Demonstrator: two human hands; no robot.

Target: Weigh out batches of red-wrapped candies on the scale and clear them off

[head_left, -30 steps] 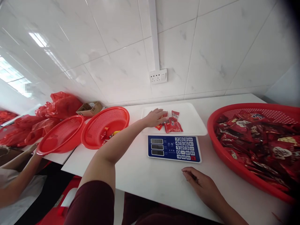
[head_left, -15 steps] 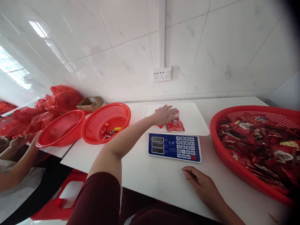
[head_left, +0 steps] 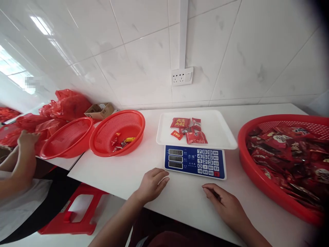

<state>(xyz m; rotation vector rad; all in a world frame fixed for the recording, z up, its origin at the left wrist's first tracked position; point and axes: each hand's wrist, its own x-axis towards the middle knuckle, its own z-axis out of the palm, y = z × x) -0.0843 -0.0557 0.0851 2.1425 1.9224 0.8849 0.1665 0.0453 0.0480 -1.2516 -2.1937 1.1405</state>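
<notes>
Several shiny red plastic packets are already lying on the white rectangular tray at far centre; many more are remaining in the round red plastic basket at right. The two largest are pointing lengthwise from left to right. Nearer, the left hand and right hand, loosely curled, are seemingly holding nothing.

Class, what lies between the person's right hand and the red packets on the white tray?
In the head view: a strip of white table, the scale's blue panel, then the tray's front edge.
</notes>
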